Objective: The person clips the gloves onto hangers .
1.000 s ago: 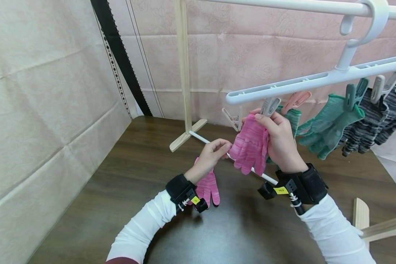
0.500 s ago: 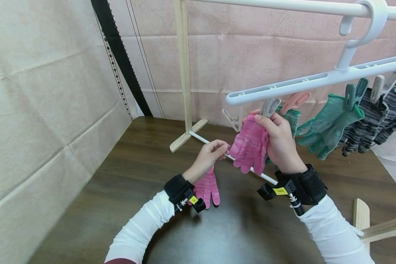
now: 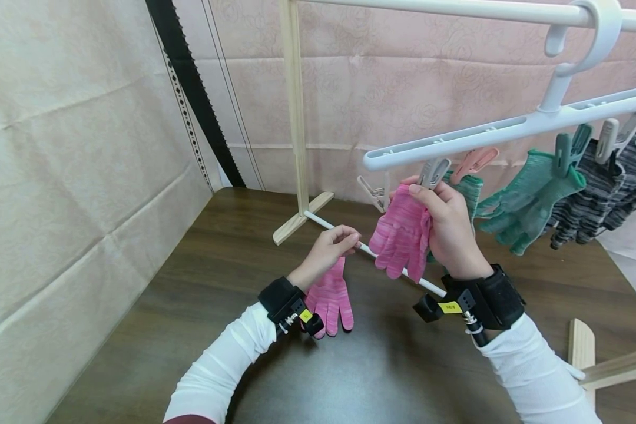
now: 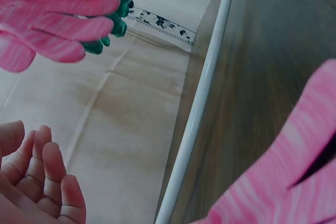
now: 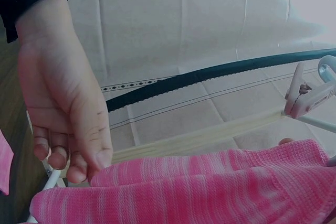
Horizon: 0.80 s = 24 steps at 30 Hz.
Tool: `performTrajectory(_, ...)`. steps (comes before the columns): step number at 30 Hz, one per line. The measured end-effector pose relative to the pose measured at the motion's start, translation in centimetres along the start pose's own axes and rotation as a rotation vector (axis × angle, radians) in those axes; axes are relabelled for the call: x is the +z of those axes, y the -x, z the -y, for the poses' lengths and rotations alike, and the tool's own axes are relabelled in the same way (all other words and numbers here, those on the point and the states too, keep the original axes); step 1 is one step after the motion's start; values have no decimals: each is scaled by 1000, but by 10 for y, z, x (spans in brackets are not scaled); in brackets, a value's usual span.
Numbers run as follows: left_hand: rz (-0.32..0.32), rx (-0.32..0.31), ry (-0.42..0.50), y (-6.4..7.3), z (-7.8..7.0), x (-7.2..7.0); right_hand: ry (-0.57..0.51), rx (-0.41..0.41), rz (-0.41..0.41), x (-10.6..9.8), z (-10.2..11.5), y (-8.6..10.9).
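Observation:
My right hand (image 3: 452,227) pinches the cuff of a pink knit glove (image 3: 401,235), thumb in front and the other fingers behind, right under a grey clothespin (image 3: 433,172). The glove hangs fingers down from the hanger's left part. To its left is my left hand (image 3: 323,256), apart from the glove, its fingers loosely bent and holding nothing. In the left wrist view, bare space separates those fingers (image 4: 52,177) from the glove. Another pink glove (image 3: 333,303) lies on the table beneath the left forearm, partly hidden by it.
A light blue hanger (image 3: 487,131) hangs from a white bar (image 3: 456,8). Green gloves (image 3: 535,200) and dark striped gloves (image 3: 583,206) hang at right. An unused white clothespin (image 3: 373,191) dangles at left. A wooden stand (image 3: 295,106) and low white rod (image 3: 320,219) stand behind the hands.
My left hand has drawn back left and slightly down, away from the hanging glove's fingers. The right hand keeps its place at the cuff.

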<state>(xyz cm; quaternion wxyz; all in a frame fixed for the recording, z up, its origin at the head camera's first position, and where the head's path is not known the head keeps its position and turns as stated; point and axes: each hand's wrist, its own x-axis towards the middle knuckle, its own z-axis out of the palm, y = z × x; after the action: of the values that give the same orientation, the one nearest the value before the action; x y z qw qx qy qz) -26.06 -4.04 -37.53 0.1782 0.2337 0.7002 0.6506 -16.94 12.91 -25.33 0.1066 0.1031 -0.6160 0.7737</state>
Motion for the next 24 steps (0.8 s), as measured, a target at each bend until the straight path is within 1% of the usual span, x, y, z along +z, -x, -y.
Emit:
performTrajectory(9,1,-20,-159,-3,10,-6,-18,2,1,0,-1,0)
performTrajectory(11,7,-16,-190,-4,13,-8,-30,-4,1,0,-1,0)
performTrajectory(16,18,-28,-252,-5,18,-12,-63,-13,7,-1,-2,0)
performTrajectory(21,32,-43,-319,-6,20,-15,-64,-12,4,0,-2,-1)
performTrajectory(24,29,-49,-357,-7,22,-17,-60,-10,0,0,-1,0)
